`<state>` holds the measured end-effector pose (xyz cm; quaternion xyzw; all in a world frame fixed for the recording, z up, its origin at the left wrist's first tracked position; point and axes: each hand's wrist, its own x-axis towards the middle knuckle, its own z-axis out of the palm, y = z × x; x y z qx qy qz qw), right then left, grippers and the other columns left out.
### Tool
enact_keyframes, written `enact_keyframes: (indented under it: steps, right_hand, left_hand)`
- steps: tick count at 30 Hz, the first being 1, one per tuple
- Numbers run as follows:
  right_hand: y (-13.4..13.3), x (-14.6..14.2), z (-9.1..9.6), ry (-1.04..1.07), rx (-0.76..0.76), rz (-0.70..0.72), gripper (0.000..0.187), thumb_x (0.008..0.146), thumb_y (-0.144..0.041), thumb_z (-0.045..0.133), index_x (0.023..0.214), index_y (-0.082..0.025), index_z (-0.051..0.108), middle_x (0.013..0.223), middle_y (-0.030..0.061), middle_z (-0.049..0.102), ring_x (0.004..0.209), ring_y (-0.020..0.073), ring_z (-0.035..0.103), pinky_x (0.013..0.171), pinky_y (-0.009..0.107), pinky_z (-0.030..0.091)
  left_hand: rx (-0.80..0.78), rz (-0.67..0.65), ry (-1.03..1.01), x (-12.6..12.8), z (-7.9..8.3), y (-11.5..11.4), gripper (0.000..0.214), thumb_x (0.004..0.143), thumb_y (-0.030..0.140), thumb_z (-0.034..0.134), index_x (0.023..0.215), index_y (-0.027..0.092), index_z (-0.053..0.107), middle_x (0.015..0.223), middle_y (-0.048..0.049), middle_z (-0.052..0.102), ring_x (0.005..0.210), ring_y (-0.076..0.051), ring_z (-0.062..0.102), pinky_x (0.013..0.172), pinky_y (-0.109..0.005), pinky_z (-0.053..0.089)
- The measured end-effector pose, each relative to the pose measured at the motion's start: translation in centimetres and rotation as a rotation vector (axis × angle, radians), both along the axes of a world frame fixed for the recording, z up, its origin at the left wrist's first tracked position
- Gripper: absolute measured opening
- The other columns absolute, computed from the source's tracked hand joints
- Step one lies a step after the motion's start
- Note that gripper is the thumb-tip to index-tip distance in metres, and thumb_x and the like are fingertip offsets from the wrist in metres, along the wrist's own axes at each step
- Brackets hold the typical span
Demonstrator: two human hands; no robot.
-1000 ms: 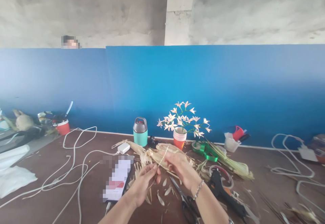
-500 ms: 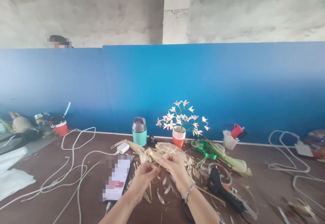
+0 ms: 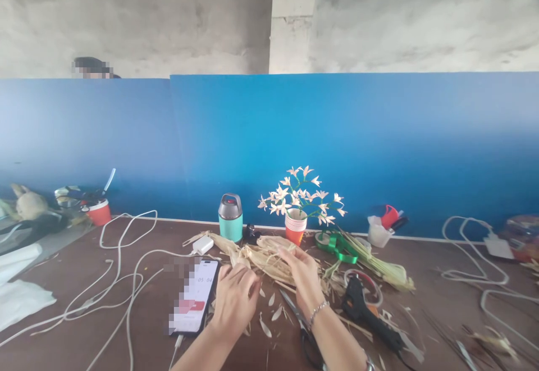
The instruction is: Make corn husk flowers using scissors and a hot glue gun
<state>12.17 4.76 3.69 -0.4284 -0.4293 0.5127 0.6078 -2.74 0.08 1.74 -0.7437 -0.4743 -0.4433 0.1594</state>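
Observation:
My left hand (image 3: 234,299) rests low on the brown table (image 3: 84,326), back up and fingers curled down over pale husk scraps (image 3: 266,326) beside a phone (image 3: 194,297); what it grips is hidden. My right hand (image 3: 304,274), a bracelet on its wrist, reaches into the pile of dried husks (image 3: 261,254), fingers pressed together on one husk. Black scissors (image 3: 301,327) lie just under my right forearm.
A black glue gun (image 3: 365,312) lies to the right. Behind the pile stand an orange cup (image 3: 295,229) of husk flowers (image 3: 301,193), a teal container (image 3: 231,218), green ribbon (image 3: 337,246) and a charger (image 3: 202,244). White cables (image 3: 122,270) loop left. Another person's head (image 3: 90,68) shows over the blue partition (image 3: 337,146).
Both hands held a thin husk strip between them; now they are apart. My left hand has dropped to the table by the phone, my right has reached forward into the pile.

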Motion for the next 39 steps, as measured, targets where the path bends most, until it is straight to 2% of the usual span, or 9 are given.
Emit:
enact_keyframes:
  steps: [6,12,16,19,23,26,29,33,39]
  right_hand:
    - [0.2,0.3,0.2,0.213,-0.08,-0.13,0.032,0.05,-0.039,0.081,0.054,-0.017,0.057,0.047,-0.004,0.054,0.045,0.0115,0.047,0.046,0.025,0.037]
    - [0.7,0.7,0.5,0.204,0.025,-0.396,0.037,0.054,-0.04,0.08,0.053,-0.018,0.05,0.046,-0.0087,0.042,0.045,0.0067,0.033,0.046,0.022,0.029]
    - [-0.5,-0.3,0.3,-0.051,0.236,-0.356,0.034,0.067,-0.041,0.071,0.053,-0.019,0.05,0.05,-0.0053,0.046,0.05,0.0105,0.041,0.05,0.024,0.034]
    - [-2.0,-1.4,0.3,-0.401,0.499,-0.244,0.028,0.074,-0.032,0.066,0.053,-0.02,0.052,0.056,-0.0019,0.053,0.058,0.0152,0.049,0.06,0.029,0.04]
    - [-3.2,-1.8,0.5,-0.711,0.761,0.086,0.015,0.076,-0.022,0.063,0.062,-0.022,0.059,0.076,0.0032,0.064,0.076,0.0199,0.056,0.074,0.036,0.044]
    - [-3.3,-1.5,0.9,-0.814,0.721,0.294,0.009,0.073,-0.019,0.065,0.066,-0.022,0.061,0.115,0.0073,0.062,0.102,0.0242,0.055,0.088,0.041,0.041]
    - [-2.9,-0.9,1.4,-0.812,0.56,0.449,0.011,0.071,-0.018,0.067,0.062,-0.02,0.06,0.125,0.0081,0.058,0.113,0.0258,0.052,0.097,0.042,0.036]
    - [-2.0,-0.2,1.9,-0.746,0.352,0.467,0.015,0.07,-0.019,0.066,0.056,-0.019,0.059,0.09,0.0049,0.071,0.083,0.0211,0.062,0.077,0.033,0.046]
    - [-1.3,-0.1,1.7,-0.648,0.088,0.404,0.023,0.068,-0.029,0.068,0.052,-0.017,0.056,0.049,-0.0032,0.057,0.048,0.0114,0.051,0.047,0.021,0.037]
  left_hand:
    - [0.049,0.046,0.061,-0.2,-0.1,0.1,0.031,0.089,0.014,0.045,0.061,0.02,0.057,0.056,0.0013,0.06,0.061,-0.016,0.057,0.07,-0.031,0.032]
    - [0.012,0.206,-0.251,-1.1,-0.1,0.2,0.016,0.084,0.029,0.055,0.093,0.022,0.067,0.097,-0.0095,0.067,0.098,-0.027,0.056,0.084,-0.038,0.035]
    - [-0.464,-0.167,-0.592,-0.4,-0.3,0.4,0.038,0.085,0.045,0.049,0.063,0.017,0.062,0.061,-0.0024,0.059,0.062,-0.018,0.055,0.061,-0.027,0.039]
    - [-0.869,-0.326,-1.044,0.4,-0.5,0.7,0.048,0.079,0.059,0.051,0.063,0.015,0.063,0.052,0.0017,0.052,0.049,-0.011,0.046,0.048,-0.022,0.032]
    - [-1.007,-0.436,-1.431,0.3,-0.2,0.8,0.037,0.064,0.051,0.07,0.071,0.015,0.064,0.056,0.0042,0.052,0.048,-0.008,0.045,0.047,-0.019,0.031]
    - [-1.033,-0.504,-1.403,-0.2,0.1,0.8,0.028,0.061,0.04,0.073,0.066,0.015,0.061,0.057,0.0044,0.051,0.05,-0.008,0.046,0.049,-0.019,0.032]
    - [-1.045,-0.536,-1.222,-0.7,0.6,0.8,0.022,0.062,0.032,0.07,0.057,0.015,0.056,0.053,0.0055,0.047,0.048,-0.007,0.041,0.048,-0.018,0.03]
    - [-0.981,-0.531,-0.931,-1.0,1.2,0.8,0.018,0.064,0.029,0.065,0.055,0.015,0.057,0.052,0.004,0.051,0.052,-0.01,0.046,0.054,-0.021,0.035]
    - [-0.676,-0.317,-0.582,-0.9,0.5,0.8,0.009,0.07,0.015,0.055,0.062,0.017,0.058,0.057,0.0019,0.056,0.055,-0.013,0.05,0.054,-0.023,0.039]
